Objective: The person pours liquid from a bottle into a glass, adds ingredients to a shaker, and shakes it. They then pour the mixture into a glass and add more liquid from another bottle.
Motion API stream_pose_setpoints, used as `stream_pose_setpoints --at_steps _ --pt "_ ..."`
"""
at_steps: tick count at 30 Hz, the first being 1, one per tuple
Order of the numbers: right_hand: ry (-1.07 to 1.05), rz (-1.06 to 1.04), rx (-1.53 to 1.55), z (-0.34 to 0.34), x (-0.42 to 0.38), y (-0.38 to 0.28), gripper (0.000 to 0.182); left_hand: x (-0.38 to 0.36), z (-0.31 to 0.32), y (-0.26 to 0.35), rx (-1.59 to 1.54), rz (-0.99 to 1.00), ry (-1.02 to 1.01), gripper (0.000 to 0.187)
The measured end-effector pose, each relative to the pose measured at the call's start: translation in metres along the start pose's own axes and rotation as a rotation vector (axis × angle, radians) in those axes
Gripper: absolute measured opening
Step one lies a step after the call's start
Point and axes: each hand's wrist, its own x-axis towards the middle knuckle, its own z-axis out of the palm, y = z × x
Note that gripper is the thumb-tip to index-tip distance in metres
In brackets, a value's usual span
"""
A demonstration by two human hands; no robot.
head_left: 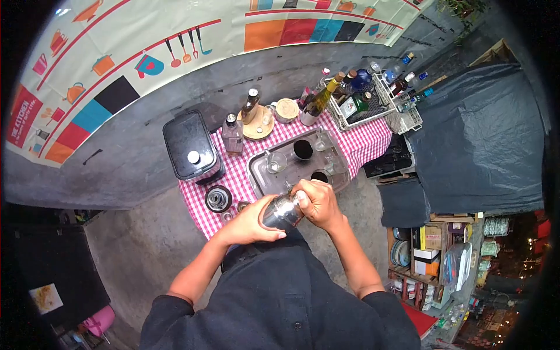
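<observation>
Close to my chest, over the near edge of the table, both hands are on a shiny, rounded vessel (pixel 280 213) with a dark, reflective side. My left hand (pixel 252 223) wraps round its wide end, fingers beneath and along the side. Around the other, upper end my right hand (pixel 318 202) is closed, the thumb laid along it; this end is mostly hidden by the fingers. The vessel tilts toward the right. Just beyond my hands lies a grey tray (pixel 263 181) bearing clear glass mugs (pixel 276 162) and a dark round cup (pixel 303 150).
A checked cloth (pixel 233 168) covers the table. To the left are a black lidded bin (pixel 190 146) and a stacked glass item (pixel 218 199). Behind the tray stand a square glass bottle (pixel 232 135), a wooden board (pixel 257 126), a tall wine bottle (pixel 319 100) and a bottle crate (pixel 348 123).
</observation>
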Motion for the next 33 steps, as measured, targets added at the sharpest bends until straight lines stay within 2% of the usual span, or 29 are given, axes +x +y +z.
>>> stream_pose_setpoints --at_steps 1,4,5,7,8,9,10,13,14,16,17,19,20,22,23,24,26,28,31,33 --pt "0.007 0.002 -0.003 0.002 -0.001 0.001 0.031 -0.002 0.003 0.008 0.126 -0.007 0.083 0.086" --pt "0.042 0.031 -0.040 0.007 -0.003 0.003 0.035 -0.001 0.006 0.005 0.314 -0.001 0.160 0.089" --pt "0.031 0.101 0.046 0.007 -0.005 0.004 0.035 0.000 0.008 -0.003 0.380 0.034 0.195 0.091" --pt "0.044 0.181 0.116 0.005 -0.011 0.004 0.037 0.005 0.013 0.003 0.378 0.058 0.229 0.091" --pt "0.072 0.227 0.302 0.005 -0.013 0.003 0.044 0.006 0.016 0.005 0.367 0.078 0.287 0.092" --pt "0.100 0.268 0.491 0.004 -0.016 0.002 0.059 0.009 0.018 -0.011 0.280 0.114 0.301 0.095" --pt "0.120 0.268 0.482 0.004 -0.020 0.002 0.059 0.010 0.022 -0.015 0.218 0.156 0.292 0.098" --pt "0.017 0.386 0.917 0.014 -0.034 0.008 0.115 0.011 0.034 -0.024 0.265 0.234 0.293 0.098" --pt "0.040 0.325 0.945 0.020 -0.038 0.008 0.105 0.010 0.037 -0.027 0.399 0.221 0.299 0.099" --pt "0.080 0.371 0.963 0.022 -0.040 0.004 0.089 0.013 0.042 -0.031 0.370 0.218 0.344 0.099" --pt "0.143 0.381 0.934 0.025 -0.043 0.006 0.072 0.016 0.045 -0.033 0.372 0.222 0.335 0.099" --pt "0.214 0.337 0.986 0.029 -0.037 0.004 0.069 0.025 0.051 -0.032 0.345 0.400 0.506 0.095" --pt "0.276 0.299 1.043 0.029 -0.035 0.003 0.065 0.027 0.053 -0.030 0.349 0.399 0.505 0.095" --pt "0.229 0.313 1.064 0.017 -0.022 0.000 0.066 0.032 0.057 -0.011 0.214 0.223 0.560 0.086" --pt "0.162 0.270 1.026 0.009 -0.016 0.003 0.066 0.035 0.062 0.005 0.379 0.142 0.606 0.077" --pt "0.092 0.227 0.987 -0.001 -0.010 0.006 0.066 0.041 0.064 0.005 0.379 0.142 0.619 0.077" --pt "0.056 0.143 0.912 -0.024 -0.002 0.012 0.066 0.052 0.070 0.006 0.349 0.221 0.627 0.077" --pt "0.035 0.016 0.824 -0.048 0.003 0.020 0.065 0.070 0.082 0.017 0.324 0.210 0.641 0.075" --pt "0.068 0.005 0.861 -0.085 0.003 0.041 0.057 0.111 0.101 0.030 0.247 0.382 0.577 0.068" --pt "0.117 0.020 0.863 -0.107 -0.002 0.060 0.049 0.142 0.110 0.027 0.260 0.366 0.520 0.070"
